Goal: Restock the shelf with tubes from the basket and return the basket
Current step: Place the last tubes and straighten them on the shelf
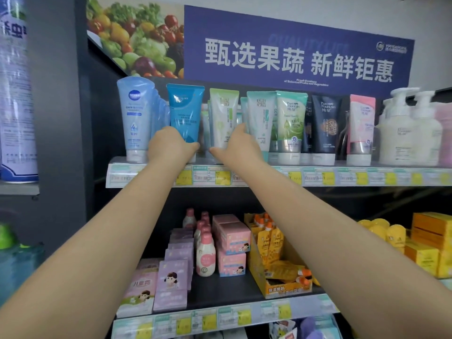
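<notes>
Both arms reach up to the top shelf [269, 167], where tubes stand upright in a row. My left hand [168, 145] grips the lower part of a teal-blue tube [185, 111], thumb at its right side. My right hand [236, 146] holds a white-and-green tube [223, 116], fingers behind its right edge and thumb under its front. A pale blue tube [134, 116] stands left of them; mint, green, black and pink tubes stand to the right. No basket is in view.
White pump bottles [406, 133] fill the shelf's right end. A blue banner [298, 59] hangs above. The lower shelf holds purple boxes [173, 277], pink bottles [206, 255], pink boxes and a yellow pouch carton [276, 260]. A dark pillar [80, 118] bounds the left.
</notes>
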Demonstrator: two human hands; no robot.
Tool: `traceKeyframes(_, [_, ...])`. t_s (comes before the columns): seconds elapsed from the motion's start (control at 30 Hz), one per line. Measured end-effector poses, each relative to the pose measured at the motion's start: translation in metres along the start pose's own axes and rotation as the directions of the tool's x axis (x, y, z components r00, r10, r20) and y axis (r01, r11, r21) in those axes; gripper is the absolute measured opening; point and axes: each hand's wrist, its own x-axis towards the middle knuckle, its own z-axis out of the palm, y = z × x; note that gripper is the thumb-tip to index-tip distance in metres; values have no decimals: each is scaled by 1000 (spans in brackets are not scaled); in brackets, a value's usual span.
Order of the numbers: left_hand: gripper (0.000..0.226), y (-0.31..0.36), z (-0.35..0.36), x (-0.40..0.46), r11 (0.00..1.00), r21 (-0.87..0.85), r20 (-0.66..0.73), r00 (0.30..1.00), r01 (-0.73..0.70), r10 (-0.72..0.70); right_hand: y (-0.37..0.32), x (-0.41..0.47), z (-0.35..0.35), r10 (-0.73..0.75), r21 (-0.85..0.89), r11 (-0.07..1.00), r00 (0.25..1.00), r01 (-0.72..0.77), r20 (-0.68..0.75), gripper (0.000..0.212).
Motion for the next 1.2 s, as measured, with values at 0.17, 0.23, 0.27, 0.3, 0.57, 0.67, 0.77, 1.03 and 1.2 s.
traceKeyframes(0.17, [55,-2,2,-1,1000,16,-17,1000,-18,19,2,2,3,19,28,999,1000,-19,-14,56])
traceKeyframes(0.23, [55,-3,3,-2,1000,12,-20,1000,-23,23,3,3,4,16,43,999,1000,-16,-16,54])
traceKeyframes(0.27, [56,-3,3,-2,1000,8,-23,999,-24,24,3,3,4,13,52,999,1000,-13,-15,53])
traceKeyframes(0.3, [56,-3,3,-2,1000,5,-28,999,-25,25,3,2,4,10,58,998,1000,-9,-16,52])
traceKeyframes(0.57, [56,-5,-1,-5,999,-4,-43,998,-39,39,4,0,3,-10,56,998,1000,11,-14,49])
traceKeyframes(0.67, [56,-5,-1,-6,999,0,-48,998,-49,49,4,0,3,-19,50,999,1000,19,-15,49])
traceKeyframes(0.77, [57,-5,-1,-7,998,3,-57,997,-56,56,4,0,3,-21,52,998,1000,21,-12,48])
traceKeyframes(1.03, [57,-8,-1,-9,998,1,-70,995,-70,70,5,-2,2,-30,62,998,1000,30,-7,48])
traceKeyframes(1.2, [56,-6,-4,-14,997,0,-80,994,-73,73,5,-3,1,-43,71,997,999,44,-9,48])
